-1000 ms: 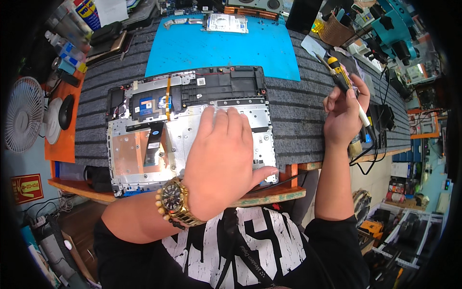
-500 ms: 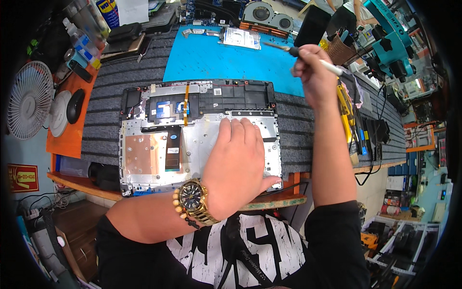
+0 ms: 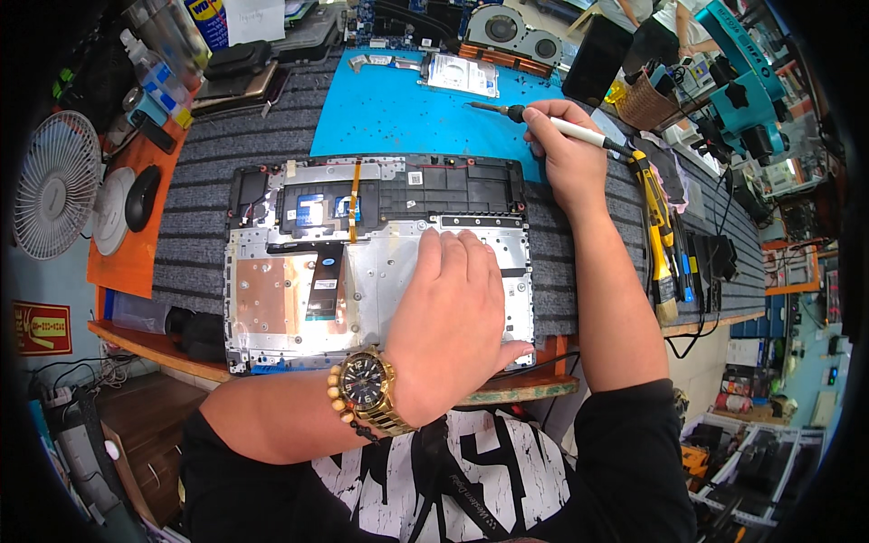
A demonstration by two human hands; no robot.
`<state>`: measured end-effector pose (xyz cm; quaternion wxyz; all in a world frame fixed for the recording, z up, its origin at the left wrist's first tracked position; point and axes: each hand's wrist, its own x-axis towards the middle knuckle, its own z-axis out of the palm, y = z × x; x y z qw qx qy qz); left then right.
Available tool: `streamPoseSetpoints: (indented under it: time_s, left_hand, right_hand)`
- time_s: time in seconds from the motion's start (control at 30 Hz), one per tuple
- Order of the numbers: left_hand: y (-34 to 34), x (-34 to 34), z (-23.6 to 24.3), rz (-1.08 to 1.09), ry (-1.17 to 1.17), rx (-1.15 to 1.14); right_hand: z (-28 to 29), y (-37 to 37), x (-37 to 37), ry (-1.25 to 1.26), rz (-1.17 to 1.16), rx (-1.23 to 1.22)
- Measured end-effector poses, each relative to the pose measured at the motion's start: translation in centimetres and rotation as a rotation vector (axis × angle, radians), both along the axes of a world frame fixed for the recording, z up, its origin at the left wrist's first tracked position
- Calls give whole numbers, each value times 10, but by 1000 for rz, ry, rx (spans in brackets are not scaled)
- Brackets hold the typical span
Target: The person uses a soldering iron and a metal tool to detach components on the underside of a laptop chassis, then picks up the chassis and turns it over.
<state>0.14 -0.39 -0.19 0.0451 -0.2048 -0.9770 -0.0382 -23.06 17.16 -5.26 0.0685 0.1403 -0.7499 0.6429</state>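
Note:
An opened laptop chassis (image 3: 272,290), with silver metal plate, copper-coloured sheet and black plastic upper section, lies on the grey striped mat. My left hand (image 3: 448,326) rests flat on its right half, fingers extended over the plate, thumb out at the side. A yellow ribbon cable (image 3: 354,195) crosses the top section. My right hand (image 3: 570,163) grips a white soldering iron (image 3: 577,130) above the right end of the blue mat (image 3: 380,109), its dark tip pointing left. A silver hard drive (image 3: 457,75) sits at the back of that mat.
A white fan (image 3: 59,181) stands left. A cooling fan assembly (image 3: 507,36) is at the back. Yellow-handled tools (image 3: 656,222) lie at the right, beside a pen basket (image 3: 641,95) and turquoise microscope (image 3: 742,81). Part of another person (image 3: 679,32) shows at the back right.
My right hand has moved leftward and up from the tools at the right, bringing the soldering iron over the blue mat and turning it tip-left. My left hand stays resting on the chassis.

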Motion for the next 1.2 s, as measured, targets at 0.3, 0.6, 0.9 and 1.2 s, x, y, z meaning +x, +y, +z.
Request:
streamPoseSetpoints:
  time_s: [0.3, 0.6, 0.9, 1.2]
  left_hand:
    - [0, 1, 0, 5, 1, -3]
    - [1, 0, 0, 3, -6, 2]
    - [2, 0, 1, 6, -10, -26]
    - [3, 0, 1, 3, -18, -43]
  right_hand:
    - [0, -1, -2, -8, -13, 30]
    - [3, -3, -2, -4, 7, -2]
    - [2, -11, -1, 40, -9, 90]
    - [2, -12, 0, 43, -7, 98]
